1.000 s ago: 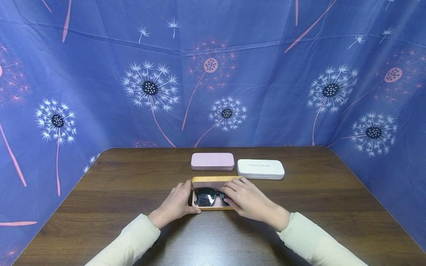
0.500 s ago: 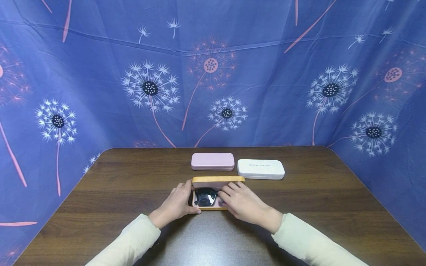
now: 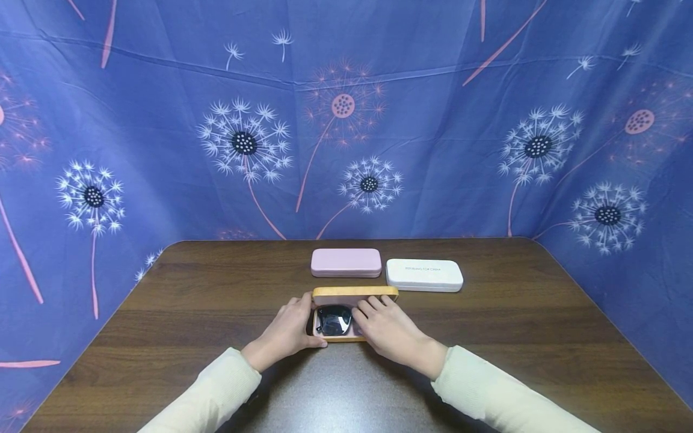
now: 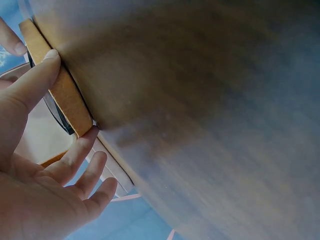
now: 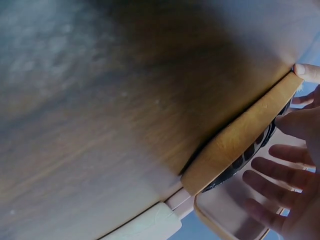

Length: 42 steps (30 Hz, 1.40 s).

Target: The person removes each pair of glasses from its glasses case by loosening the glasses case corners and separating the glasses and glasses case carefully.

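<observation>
Blue cloth (image 3: 433, 120), white and pink dandelion print: hangs behind table, well beyond all fingertips.

Brown wood-grain table (image 3: 162, 361): spreads beneath both sets of fingers and far out to either side; catches a bright patch of light on the near side of the thumbs.

Right sleeve (image 3: 487, 385), left sleeve (image 3: 211, 391), both pale: run in from behind the fingers, end at the wrists.

Right hand (image 3: 388, 328): reaches into right half of tan case; shows fingers spread and loosely bent in front of raised lid, thumb apart from them and close beside sunglasses. Cannot tell whether thumb touches the frame.

Left hand (image 3: 284, 331): grips left end of same case, thumb along front wall, one fingertip at end corner, other fingers loosely bent beside it.

Tan case (image 5: 240, 134): stands on table between the fingers of both hands; has lid (image 3: 352, 291) tipped up on the far side.

White case (image 3: 425, 275): lies closed, beyond right fingertips and to their right; bears lettering too small to read.

Pink case (image 3: 346, 262): lies closed, beyond lid, ahead of right fingertips.

Sunglasses (image 3: 334, 320), dark: lie inside tan case, between left and right fingers; show one lens, with right portion hidden behind right fingers in head view.
</observation>
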{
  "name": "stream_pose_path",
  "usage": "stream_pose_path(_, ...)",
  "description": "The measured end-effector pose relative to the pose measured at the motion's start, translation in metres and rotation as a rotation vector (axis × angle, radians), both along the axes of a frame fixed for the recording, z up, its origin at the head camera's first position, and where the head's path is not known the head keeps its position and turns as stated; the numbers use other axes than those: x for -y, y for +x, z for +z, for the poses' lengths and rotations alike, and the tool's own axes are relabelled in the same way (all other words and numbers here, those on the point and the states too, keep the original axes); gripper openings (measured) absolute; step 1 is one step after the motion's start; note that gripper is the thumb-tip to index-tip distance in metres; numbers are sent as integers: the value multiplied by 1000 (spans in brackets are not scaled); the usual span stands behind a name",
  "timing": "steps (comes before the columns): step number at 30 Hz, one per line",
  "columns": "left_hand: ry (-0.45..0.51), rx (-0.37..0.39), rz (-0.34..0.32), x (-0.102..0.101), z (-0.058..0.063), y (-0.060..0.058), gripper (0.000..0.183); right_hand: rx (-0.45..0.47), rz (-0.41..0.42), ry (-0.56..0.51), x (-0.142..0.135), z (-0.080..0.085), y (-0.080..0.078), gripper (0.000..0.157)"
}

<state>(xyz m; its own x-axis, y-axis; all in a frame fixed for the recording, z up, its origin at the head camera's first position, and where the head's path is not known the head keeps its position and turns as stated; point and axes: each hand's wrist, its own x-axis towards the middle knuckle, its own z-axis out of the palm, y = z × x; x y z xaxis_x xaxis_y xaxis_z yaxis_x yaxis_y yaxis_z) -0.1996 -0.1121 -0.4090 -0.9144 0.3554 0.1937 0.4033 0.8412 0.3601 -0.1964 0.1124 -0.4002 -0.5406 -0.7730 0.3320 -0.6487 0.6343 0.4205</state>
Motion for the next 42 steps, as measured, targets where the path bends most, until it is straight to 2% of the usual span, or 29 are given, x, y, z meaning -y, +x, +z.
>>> stream_pose_path(17, 21, 2, -1, 0, -1, -2, 86, -17, -72, -3, 12, -6, -3, 26)
stream_pose_path(33, 26, -12, -7, 0, -1, -2, 84, 39, -128, 5, 16, -8, -3, 29)
stream_pose_path(42, 32, -18, -10, 0, -2, -2, 83, 20, -130, -24, 17, -8, -2, 29)
